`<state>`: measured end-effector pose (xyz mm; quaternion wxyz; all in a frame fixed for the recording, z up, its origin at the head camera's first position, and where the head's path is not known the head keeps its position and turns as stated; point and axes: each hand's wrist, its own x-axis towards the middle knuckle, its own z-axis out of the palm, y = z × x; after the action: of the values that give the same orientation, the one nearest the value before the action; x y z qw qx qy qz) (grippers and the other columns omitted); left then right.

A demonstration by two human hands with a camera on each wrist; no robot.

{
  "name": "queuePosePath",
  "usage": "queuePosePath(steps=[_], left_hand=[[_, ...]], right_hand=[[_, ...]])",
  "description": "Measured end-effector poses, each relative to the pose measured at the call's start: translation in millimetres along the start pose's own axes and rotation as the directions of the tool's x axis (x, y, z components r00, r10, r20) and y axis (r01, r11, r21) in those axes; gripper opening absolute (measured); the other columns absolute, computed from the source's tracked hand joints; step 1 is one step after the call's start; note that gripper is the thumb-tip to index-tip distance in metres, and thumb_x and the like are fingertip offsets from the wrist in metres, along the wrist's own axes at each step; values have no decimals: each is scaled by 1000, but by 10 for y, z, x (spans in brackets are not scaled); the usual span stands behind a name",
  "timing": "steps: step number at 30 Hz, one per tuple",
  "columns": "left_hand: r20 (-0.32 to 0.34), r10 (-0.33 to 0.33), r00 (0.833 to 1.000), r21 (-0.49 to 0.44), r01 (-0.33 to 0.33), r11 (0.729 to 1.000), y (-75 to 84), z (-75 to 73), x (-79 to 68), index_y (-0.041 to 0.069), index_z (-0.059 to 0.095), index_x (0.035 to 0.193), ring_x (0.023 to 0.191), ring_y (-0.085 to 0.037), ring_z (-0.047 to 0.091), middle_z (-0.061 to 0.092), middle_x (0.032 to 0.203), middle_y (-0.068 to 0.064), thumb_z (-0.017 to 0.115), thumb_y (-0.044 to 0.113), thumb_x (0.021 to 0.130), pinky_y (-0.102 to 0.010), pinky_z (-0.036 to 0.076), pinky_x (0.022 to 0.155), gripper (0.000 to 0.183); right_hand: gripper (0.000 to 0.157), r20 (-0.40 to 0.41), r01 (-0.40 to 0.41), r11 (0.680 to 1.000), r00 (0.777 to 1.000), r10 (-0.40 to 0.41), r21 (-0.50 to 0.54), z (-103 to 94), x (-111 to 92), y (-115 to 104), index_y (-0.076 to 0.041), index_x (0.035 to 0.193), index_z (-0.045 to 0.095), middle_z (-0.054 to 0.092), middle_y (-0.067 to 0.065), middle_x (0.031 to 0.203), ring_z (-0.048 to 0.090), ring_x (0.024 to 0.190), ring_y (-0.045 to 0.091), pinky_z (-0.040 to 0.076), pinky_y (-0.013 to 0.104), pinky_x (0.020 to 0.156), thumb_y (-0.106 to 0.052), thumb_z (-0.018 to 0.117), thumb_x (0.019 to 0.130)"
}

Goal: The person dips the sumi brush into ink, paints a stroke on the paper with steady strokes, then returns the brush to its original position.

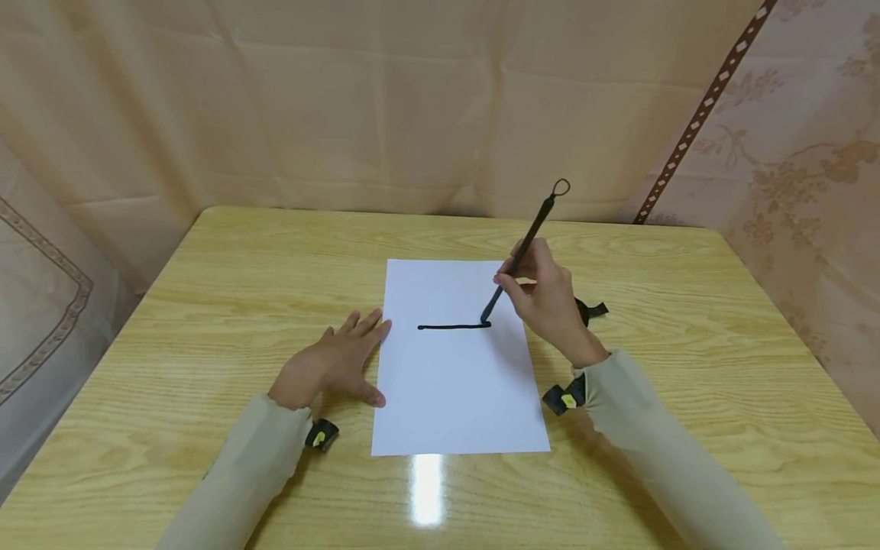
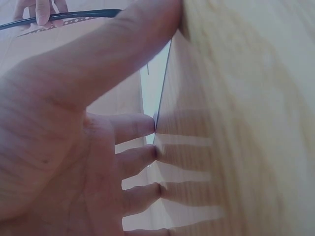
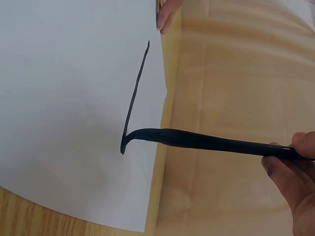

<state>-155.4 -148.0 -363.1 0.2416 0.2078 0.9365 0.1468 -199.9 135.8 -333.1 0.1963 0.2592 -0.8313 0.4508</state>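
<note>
A white sheet of paper (image 1: 454,389) lies on the wooden table, with one black horizontal stroke (image 1: 454,327) across its upper half. My right hand (image 1: 543,294) pinches a dark writing brush (image 1: 529,235) that leans up to the right, a loop at its top end. The bent brush tip (image 3: 140,135) touches the paper at the right end of the stroke, as the right wrist view shows. My left hand (image 1: 337,359) rests at the paper's left edge with fingers spread; in the left wrist view its fingertips (image 2: 147,155) touch down along that edge.
The wood-grain table (image 1: 227,305) spreads round the paper, with a bright reflection below the sheet. Behind it hangs a beige curtain (image 1: 357,107), and a patterned cloth (image 1: 791,168) covers the right side. Black straps (image 1: 565,397) sit at both wrists.
</note>
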Motion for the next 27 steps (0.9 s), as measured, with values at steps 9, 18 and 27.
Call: queuePosePath(steps=[9, 18, 27], left_hand=[[1, 2, 1000, 9, -2, 1000, -12, -7, 11, 10, 10, 145, 135, -37, -5, -3, 151, -10, 76, 45, 62, -63, 9, 101, 112], [8, -3, 1000, 1, 3, 1000, -4, -3, 16, 11, 9, 145, 135, -36, -6, -4, 151, -10, 76, 46, 62, -63, 9, 101, 113], [2, 5, 1000, -5, -5, 1000, -8, -2, 13, 10, 10, 145, 135, -37, -6, -3, 151, -11, 76, 46, 62, -63, 8, 101, 112]], right_hand=[[34, -42, -7, 996, 999, 11, 92, -3, 11, 12, 5, 105, 40, 62, 14, 87, 65, 77, 21, 53, 22, 65, -1, 63, 80], [35, -91, -2, 980, 996, 21, 201, -34, 27, -8, 8, 106, 38, 62, 19, 86, 64, 76, 7, 53, 24, 64, 4, 61, 79], [36, -87, 6, 985, 996, 9, 170, -47, 32, 0, 8, 106, 38, 62, 18, 88, 65, 78, 18, 53, 24, 65, 3, 61, 79]])
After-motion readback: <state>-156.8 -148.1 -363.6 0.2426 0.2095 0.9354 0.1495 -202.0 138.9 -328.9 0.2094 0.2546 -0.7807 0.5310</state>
